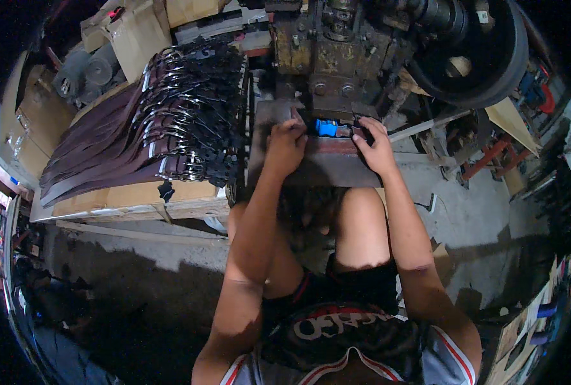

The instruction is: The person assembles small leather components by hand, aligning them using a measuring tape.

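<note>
My left hand (287, 149) is at the left of the press's steel bed, fingers bent and pressed together; a narrow brownish piece (294, 114) shows just beyond them, and what they hold is hidden. At the right side of the bed, my right hand (377, 150) has its thumb and fingers apart, with the fingertips against the dark metal. Between the hands sits a bright blue part (327, 128) under the press head (335, 90). A reddish-brown strip (331, 147) lies across the bed in front of the blue part.
To the left, a large stack of dark brown belts (96, 144) with shiny buckles and black tags (202, 122) rests on a cardboard-covered table (138, 200). A big dark flywheel (506, 80) stands at the upper right. Cardboard boxes (138, 38) are behind the belts.
</note>
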{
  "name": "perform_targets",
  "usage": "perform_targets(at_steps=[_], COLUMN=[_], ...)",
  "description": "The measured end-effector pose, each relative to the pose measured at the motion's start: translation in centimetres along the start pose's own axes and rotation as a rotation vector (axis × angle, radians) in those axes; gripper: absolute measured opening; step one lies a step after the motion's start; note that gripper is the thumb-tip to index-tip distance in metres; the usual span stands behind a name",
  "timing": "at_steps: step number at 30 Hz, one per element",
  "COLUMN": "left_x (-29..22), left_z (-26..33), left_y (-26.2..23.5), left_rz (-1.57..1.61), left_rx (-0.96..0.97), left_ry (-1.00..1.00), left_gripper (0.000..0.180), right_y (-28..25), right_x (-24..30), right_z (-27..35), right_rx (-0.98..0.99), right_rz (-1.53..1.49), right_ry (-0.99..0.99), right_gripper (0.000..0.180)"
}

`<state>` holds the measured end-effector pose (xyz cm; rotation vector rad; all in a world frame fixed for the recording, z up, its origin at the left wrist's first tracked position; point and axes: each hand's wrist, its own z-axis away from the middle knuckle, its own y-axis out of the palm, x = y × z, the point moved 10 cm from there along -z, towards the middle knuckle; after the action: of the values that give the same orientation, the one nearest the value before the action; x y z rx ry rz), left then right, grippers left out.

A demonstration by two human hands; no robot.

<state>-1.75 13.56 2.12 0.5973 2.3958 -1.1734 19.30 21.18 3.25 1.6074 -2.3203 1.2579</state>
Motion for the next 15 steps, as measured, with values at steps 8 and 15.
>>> perform_targets(at_steps=[8, 15], left_x=[0.5, 1.7], left_z=[-0.1, -0.2], left_y=[-0.7, -0.5], left_rz=[0.025, -0.015], left_rx=[-0.155, -0.137], left_ry=[0.071, 0.077], left_gripper=[0.028, 0.030], right_y=[-2.0, -1.8], right_x=[-7.8, -8.3], right_z=[1.4, 1.9], right_rx=[-0.302, -0.383], right_rz=[-0.214, -0.497], right_ry=[0.376, 0.531], right_gripper=[0.029, 0.028])
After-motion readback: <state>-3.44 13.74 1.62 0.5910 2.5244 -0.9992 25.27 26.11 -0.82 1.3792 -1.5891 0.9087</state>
